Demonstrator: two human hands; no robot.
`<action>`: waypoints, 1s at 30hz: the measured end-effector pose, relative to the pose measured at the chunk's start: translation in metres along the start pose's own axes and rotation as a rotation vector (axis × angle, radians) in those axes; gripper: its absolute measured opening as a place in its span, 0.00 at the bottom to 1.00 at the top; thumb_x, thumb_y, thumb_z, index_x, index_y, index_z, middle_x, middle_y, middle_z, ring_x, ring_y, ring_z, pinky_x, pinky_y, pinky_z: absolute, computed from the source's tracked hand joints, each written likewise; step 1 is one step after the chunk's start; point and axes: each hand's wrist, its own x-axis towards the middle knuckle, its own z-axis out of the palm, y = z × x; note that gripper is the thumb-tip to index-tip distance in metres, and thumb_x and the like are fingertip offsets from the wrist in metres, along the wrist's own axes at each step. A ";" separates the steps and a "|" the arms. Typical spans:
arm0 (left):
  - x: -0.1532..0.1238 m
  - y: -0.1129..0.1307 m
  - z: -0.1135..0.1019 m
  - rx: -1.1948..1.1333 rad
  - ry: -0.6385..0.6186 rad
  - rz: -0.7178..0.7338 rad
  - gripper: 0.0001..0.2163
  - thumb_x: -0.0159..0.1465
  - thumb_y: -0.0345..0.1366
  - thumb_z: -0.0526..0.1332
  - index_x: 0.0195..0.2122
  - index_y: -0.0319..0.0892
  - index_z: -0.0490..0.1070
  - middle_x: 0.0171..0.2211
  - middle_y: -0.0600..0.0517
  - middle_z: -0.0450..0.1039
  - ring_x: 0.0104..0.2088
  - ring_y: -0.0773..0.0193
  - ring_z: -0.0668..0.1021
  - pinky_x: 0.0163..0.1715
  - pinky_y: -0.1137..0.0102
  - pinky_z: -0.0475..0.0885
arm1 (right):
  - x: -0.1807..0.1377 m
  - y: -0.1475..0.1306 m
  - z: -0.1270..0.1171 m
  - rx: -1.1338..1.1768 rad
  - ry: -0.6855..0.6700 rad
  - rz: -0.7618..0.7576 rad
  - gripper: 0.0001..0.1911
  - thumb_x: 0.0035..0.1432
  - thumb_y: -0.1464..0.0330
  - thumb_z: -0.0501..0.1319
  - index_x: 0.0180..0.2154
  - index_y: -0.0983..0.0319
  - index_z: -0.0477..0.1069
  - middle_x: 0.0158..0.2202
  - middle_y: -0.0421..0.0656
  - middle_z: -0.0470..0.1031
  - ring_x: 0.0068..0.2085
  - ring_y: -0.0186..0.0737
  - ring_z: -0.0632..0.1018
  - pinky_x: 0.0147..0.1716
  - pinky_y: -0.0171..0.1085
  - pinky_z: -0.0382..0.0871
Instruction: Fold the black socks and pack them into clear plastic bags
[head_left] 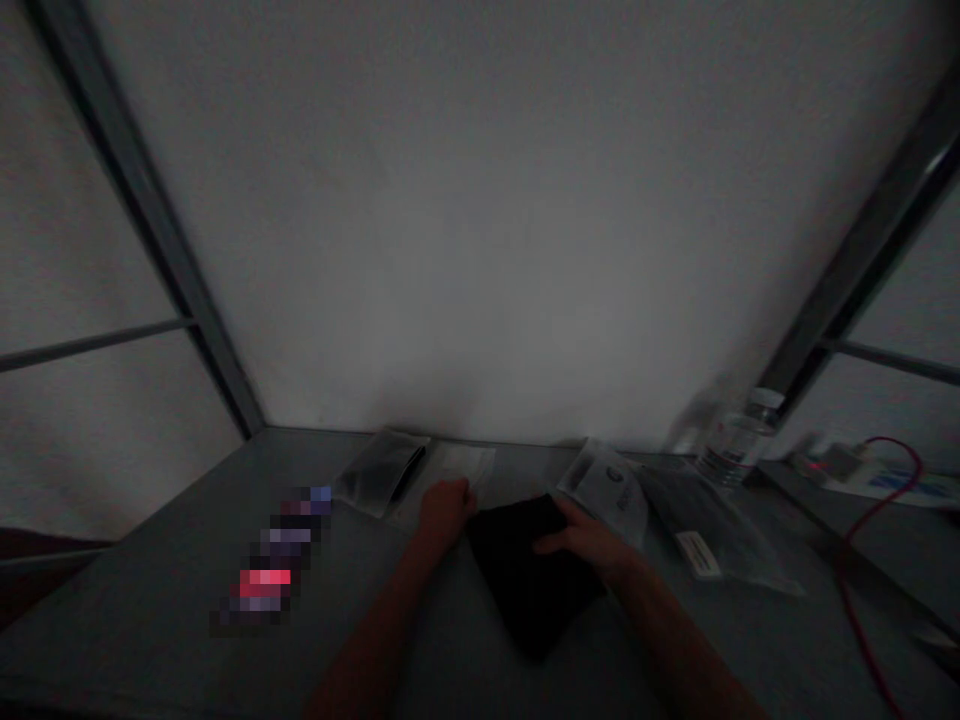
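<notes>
A black flat piece of fabric or pouch (pixel 529 585) lies on the grey table (pixel 150 560) in front of me. My right hand (pixel 589 540) rests on its right upper part with the fingers bent over it. At the black piece's upper left corner, my left hand (pixel 444 508) is closed, pinching a clear plastic bag (pixel 465 465) or the black piece's edge; the dim light hides which.
A dark item in a clear bag (pixel 379 470) lies at the left back. More clear bags (pixel 611 485) and a labelled one (pixel 705 540) lie to the right. A water bottle (pixel 739 435) stands at the back right, with a red cable (pixel 862 530) beyond. A blurred patch (pixel 274 565) is at the left.
</notes>
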 end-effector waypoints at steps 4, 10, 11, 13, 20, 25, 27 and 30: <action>0.000 0.001 0.001 -0.051 0.027 0.029 0.11 0.64 0.36 0.53 0.35 0.41 0.75 0.34 0.45 0.77 0.39 0.57 0.78 0.40 0.67 0.66 | 0.000 -0.006 -0.002 0.149 0.113 0.029 0.20 0.37 0.71 0.65 0.38 0.57 0.73 0.32 0.41 0.81 0.33 0.46 0.80 0.36 0.42 0.73; -0.004 0.014 -0.003 -0.167 0.073 0.059 0.12 0.62 0.35 0.54 0.26 0.41 0.75 0.26 0.49 0.76 0.33 0.60 0.77 0.35 0.69 0.65 | 0.013 -0.005 0.009 0.345 0.241 0.006 0.16 0.44 0.66 0.63 0.39 0.59 0.73 0.32 0.47 0.81 0.35 0.52 0.81 0.37 0.46 0.75; -0.005 0.016 -0.004 -0.187 0.085 0.064 0.12 0.62 0.35 0.54 0.25 0.41 0.75 0.25 0.50 0.75 0.32 0.61 0.76 0.35 0.69 0.64 | 0.017 -0.002 0.009 0.359 0.270 0.011 0.15 0.45 0.65 0.63 0.38 0.59 0.73 0.32 0.47 0.81 0.36 0.52 0.81 0.37 0.46 0.75; -0.007 0.019 -0.004 -0.222 0.110 0.072 0.13 0.62 0.33 0.54 0.23 0.41 0.74 0.23 0.51 0.73 0.29 0.63 0.75 0.34 0.70 0.63 | 0.023 0.004 0.007 0.352 0.308 0.029 0.14 0.46 0.64 0.62 0.37 0.60 0.73 0.32 0.48 0.81 0.36 0.52 0.81 0.37 0.46 0.76; -0.006 0.017 -0.002 -0.295 0.188 0.089 0.17 0.67 0.36 0.50 0.23 0.40 0.70 0.21 0.53 0.69 0.26 0.65 0.72 0.30 0.70 0.61 | 0.018 0.001 0.014 0.316 0.229 0.006 0.20 0.49 0.59 0.66 0.44 0.59 0.72 0.38 0.47 0.81 0.40 0.50 0.82 0.44 0.47 0.75; -0.006 0.016 -0.002 -0.307 0.197 0.102 0.16 0.66 0.35 0.51 0.23 0.41 0.70 0.21 0.54 0.68 0.25 0.67 0.70 0.31 0.71 0.60 | 0.010 -0.005 0.010 0.200 0.195 -0.105 0.21 0.45 0.60 0.69 0.42 0.58 0.73 0.43 0.48 0.80 0.45 0.52 0.80 0.46 0.47 0.75; -0.006 0.015 -0.003 -0.301 0.189 0.094 0.13 0.64 0.33 0.53 0.22 0.41 0.69 0.20 0.54 0.68 0.25 0.67 0.70 0.30 0.71 0.60 | 0.012 -0.003 0.000 0.162 0.224 -0.118 0.20 0.42 0.62 0.70 0.40 0.58 0.73 0.41 0.48 0.81 0.44 0.54 0.81 0.44 0.48 0.75; -0.005 0.013 -0.004 -0.291 0.178 0.090 0.10 0.60 0.31 0.56 0.21 0.41 0.69 0.19 0.54 0.67 0.25 0.66 0.71 0.31 0.71 0.60 | 0.018 0.002 -0.012 0.114 0.265 -0.138 0.17 0.45 0.60 0.66 0.38 0.58 0.73 0.36 0.48 0.81 0.40 0.56 0.82 0.40 0.51 0.76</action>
